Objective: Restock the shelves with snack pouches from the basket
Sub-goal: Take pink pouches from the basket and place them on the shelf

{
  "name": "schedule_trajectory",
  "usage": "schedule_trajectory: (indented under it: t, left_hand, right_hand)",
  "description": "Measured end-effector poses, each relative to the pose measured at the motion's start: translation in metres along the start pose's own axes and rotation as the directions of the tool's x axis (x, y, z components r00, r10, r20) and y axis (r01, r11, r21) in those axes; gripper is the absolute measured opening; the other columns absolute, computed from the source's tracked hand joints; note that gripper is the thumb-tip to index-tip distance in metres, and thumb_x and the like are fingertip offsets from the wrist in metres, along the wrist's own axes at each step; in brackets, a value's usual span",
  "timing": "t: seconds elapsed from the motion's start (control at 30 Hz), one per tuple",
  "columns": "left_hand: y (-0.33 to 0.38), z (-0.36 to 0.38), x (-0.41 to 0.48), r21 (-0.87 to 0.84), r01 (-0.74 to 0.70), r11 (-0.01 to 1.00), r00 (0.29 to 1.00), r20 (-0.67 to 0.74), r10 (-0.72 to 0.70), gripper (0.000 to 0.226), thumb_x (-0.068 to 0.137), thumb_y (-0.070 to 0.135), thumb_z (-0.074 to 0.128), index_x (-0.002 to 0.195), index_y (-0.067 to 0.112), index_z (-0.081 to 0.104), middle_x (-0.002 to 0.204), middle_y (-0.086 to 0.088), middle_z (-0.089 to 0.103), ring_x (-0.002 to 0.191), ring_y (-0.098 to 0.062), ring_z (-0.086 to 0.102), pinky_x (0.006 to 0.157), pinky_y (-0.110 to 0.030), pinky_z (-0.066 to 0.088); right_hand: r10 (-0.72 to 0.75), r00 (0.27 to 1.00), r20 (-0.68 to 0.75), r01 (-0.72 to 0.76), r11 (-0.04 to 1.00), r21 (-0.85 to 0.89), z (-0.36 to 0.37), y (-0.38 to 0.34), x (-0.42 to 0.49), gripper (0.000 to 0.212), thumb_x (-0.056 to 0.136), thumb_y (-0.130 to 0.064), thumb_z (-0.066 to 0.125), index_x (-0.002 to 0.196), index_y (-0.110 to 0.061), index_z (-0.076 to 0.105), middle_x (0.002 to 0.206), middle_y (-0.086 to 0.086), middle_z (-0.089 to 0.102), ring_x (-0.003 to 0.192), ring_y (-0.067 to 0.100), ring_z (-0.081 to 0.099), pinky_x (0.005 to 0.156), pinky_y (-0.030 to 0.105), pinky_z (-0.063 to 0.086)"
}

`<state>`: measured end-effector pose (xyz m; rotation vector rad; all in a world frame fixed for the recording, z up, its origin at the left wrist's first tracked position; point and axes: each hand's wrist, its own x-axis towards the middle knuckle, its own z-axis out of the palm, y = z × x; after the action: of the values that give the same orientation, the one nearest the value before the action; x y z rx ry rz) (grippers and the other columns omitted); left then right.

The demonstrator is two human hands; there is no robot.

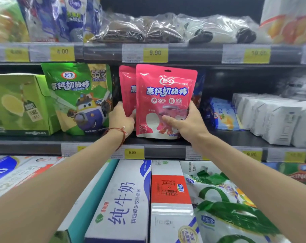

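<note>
A pink snack pouch [166, 95] stands upright at the front of the middle shelf [43, 146]. My right hand [187, 123] grips its lower right side, thumb across the front. Behind it and slightly left stands a second pink pouch [126, 88]. My left hand [120, 120] wraps around the lower left edge of that rear pouch. A red string bracelet circles my left wrist. The basket is out of view.
A green pouch [78, 97] and a green carton [20, 106] stand left of the pink pouches. Blue packs [224, 114] and white boxes [274, 118] sit to the right. Milk cartons [124, 199] fill the lower shelf; clear bags [148, 28] lie on the top shelf.
</note>
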<state>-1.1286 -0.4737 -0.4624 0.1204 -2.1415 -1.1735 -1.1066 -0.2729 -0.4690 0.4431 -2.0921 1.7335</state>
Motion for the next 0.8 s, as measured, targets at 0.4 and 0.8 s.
schedule_trajectory:
  t: [0.4, 0.8]
  left_hand:
    - [-0.021, -0.026, -0.034, 0.041, -0.17, 0.985, 0.983, -0.063, 0.173, 0.047, 0.083, -0.012, 0.049, 0.122, 0.015, 0.055, 0.116, 0.0, 0.059, 0.097, -0.011, 0.061, 0.087, -0.027, 0.053]
    - [-0.023, -0.029, -0.042, 0.041, -0.187, 0.982, 0.982, -0.031, 0.188, 0.031, 0.078, 0.008, 0.066, 0.108, 0.018, 0.062, 0.091, 0.005, 0.066, 0.081, -0.005, 0.064, 0.074, -0.018, 0.054]
  right_hand:
    - [0.006, 0.994, 0.113, 0.001, 0.998, -0.062, 0.029, 0.013, 0.037, 0.074, 0.076, -0.022, 0.09, 0.133, -0.021, 0.044, 0.125, -0.005, 0.064, 0.118, 0.014, 0.062, 0.109, 0.04, 0.048]
    - [-0.005, 0.996, 0.091, 0.026, 0.973, -0.231, 0.058, 0.022, 0.057, 0.08, 0.075, -0.047, 0.087, 0.132, -0.02, 0.038, 0.132, 0.0, 0.061, 0.126, 0.025, 0.058, 0.11, 0.05, 0.046]
